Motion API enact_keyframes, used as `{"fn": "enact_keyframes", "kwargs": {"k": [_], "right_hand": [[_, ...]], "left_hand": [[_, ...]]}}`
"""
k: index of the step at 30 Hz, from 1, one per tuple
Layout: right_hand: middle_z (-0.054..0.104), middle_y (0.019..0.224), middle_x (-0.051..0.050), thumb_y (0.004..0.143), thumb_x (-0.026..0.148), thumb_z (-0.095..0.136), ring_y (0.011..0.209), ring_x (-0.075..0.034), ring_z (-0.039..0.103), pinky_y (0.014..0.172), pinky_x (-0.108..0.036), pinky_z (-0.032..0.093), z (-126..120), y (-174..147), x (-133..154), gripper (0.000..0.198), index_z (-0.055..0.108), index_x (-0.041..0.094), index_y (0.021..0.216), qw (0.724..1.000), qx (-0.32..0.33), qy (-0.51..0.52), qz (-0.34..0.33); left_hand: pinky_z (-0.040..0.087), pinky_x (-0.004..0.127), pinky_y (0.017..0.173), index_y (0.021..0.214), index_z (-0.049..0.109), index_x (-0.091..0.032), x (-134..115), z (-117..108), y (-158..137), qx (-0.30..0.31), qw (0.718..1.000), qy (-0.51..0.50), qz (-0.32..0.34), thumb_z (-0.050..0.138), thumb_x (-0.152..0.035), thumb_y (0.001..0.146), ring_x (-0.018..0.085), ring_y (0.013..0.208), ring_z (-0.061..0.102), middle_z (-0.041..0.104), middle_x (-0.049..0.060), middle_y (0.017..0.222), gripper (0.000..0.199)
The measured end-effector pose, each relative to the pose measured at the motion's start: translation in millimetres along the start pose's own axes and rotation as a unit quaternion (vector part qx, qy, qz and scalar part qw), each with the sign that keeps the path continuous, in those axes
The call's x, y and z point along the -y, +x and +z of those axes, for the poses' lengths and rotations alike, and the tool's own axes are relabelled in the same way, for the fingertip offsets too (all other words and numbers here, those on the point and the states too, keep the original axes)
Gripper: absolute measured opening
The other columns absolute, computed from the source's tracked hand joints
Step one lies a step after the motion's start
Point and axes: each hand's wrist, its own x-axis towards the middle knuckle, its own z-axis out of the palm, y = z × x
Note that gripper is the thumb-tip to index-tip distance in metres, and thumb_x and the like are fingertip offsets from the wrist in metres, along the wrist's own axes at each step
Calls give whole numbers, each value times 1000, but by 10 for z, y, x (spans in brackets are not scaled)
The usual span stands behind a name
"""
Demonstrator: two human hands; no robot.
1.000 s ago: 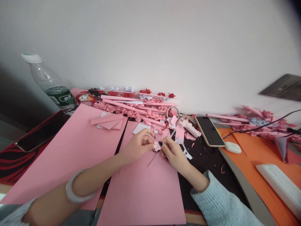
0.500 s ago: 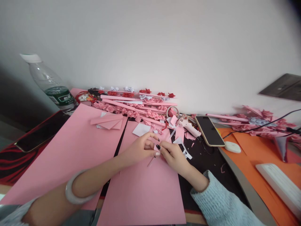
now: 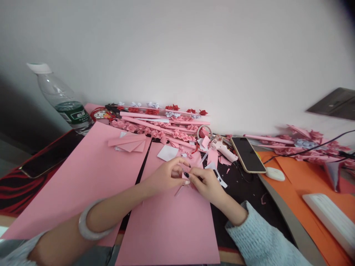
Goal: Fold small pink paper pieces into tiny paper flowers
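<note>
Pink paper, a large sheet [image 3: 169,229], is laid to the tabletop's [image 3: 230,257] near edge. Toward the sheet's right edge, the left hand [image 3: 163,175] is held half-curled, the right hand [image 3: 205,184] nearly closed; by its far left corner, a white square [image 3: 168,152] is more exposed than a second ago. A small pink piece [image 3: 183,176] is pinched between both hands, more covered now, so closer handling is suggested.

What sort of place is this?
Probably a desk against a wall, used for papercraft: large pink sheets lie in front, folded paper flowers are heaped along the wall, and what looks like a glue gun rests beside a phone.
</note>
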Motion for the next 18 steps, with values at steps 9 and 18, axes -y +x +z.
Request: {"fn": "enact_keyframes", "kwargs": {"k": [9,18], "right_hand": [[53,64,2,83,17,50,54,-11,46,51,-22,35,30,-11,-49,3,52,18,80,989,-137,55,12],[52,74,0,80,15,55,60,-11,44,53,-23,37,41,3,-19,7,59,19,84,985,-143,93,6]], "left_hand": [[51,31,71,91,57,-16,15,-30,27,-92,996,10,-6,70,-19,65,16,72,63,61,-1,72,29],[50,27,67,80,58,-14,-36,-20,12,-107,994,12,-15,71,-22,64,15,69,64,66,2,71,22]]}}
